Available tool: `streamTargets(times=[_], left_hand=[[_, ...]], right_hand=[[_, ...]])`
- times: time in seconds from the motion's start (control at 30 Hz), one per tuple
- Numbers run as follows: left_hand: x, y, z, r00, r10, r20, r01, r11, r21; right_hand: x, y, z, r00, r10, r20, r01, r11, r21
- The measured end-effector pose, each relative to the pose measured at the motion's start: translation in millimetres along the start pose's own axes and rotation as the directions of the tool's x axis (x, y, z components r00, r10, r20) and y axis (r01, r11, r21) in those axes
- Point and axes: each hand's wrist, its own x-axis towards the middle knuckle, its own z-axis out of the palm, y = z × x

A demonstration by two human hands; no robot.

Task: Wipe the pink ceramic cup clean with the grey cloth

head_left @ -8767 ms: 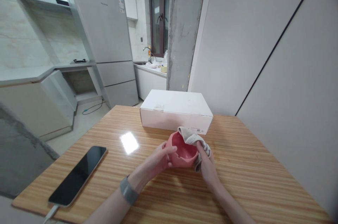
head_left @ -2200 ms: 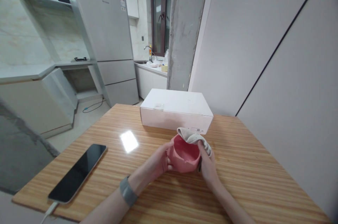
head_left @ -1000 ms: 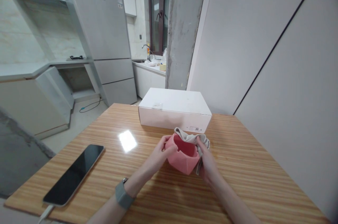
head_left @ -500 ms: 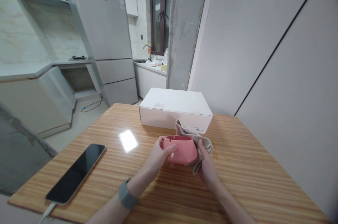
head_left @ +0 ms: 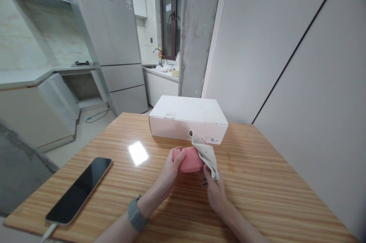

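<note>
My left hand is closed on the left side of a pink ashtray, its thumb lying over the near wall. The ashtray is held above the table, and its inside is hidden from me now. A grey-beige cloth covers the ashtray's right end. My right hand grips this cloth from below and presses it against the ashtray; some of its fingers are hidden behind the fabric.
Behind my hands a white box stands on the wooden table. On the left lies a black-screened phone with a white cable plugged in. A fridge and a sink counter are farther back.
My right hand and the cloth have shifted left and a little lower, and the cloth now overlaps the ashtray's right end. The ashtray has turned, so its opening no longer shows.
</note>
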Motion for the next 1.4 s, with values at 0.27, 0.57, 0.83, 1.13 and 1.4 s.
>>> streamTargets(times=[0.27, 0.57, 0.83, 1.13, 1.4], left_hand=[[-6.3, 5.1, 3.0, 0.978, -0.036, 0.208, 0.016, 0.995, 0.099], [-11.7, 5.7, 5.2, 0.957, -0.023, 0.289, 0.030, 0.999, -0.021], [-14.6, 13.1, 9.0, 0.983, 0.143, 0.120, -0.173, 0.937, 0.303], [-14.4, 11.5, 8.7, 0.956, 0.238, 0.171, -0.282, 0.906, 0.317], [-11.4, 10.2, 6.1, 0.968, 0.089, 0.233, -0.086, 0.996, -0.022]], right_hand=[[36.0, -24.8, -1.9, 0.950, 0.312, -0.016, -0.280, 0.873, 0.400], [25.3, -27.7, 4.8, 0.961, 0.252, 0.112, -0.276, 0.887, 0.370], [26.3, -8.1, -9.0, 0.999, -0.019, -0.033, 0.023, 0.994, 0.111], [20.9, -9.6, -4.3, 0.991, -0.078, -0.107, 0.091, 0.988, 0.125], [26.7, -33.7, 2.1, 0.975, 0.206, 0.078, -0.220, 0.882, 0.417]])
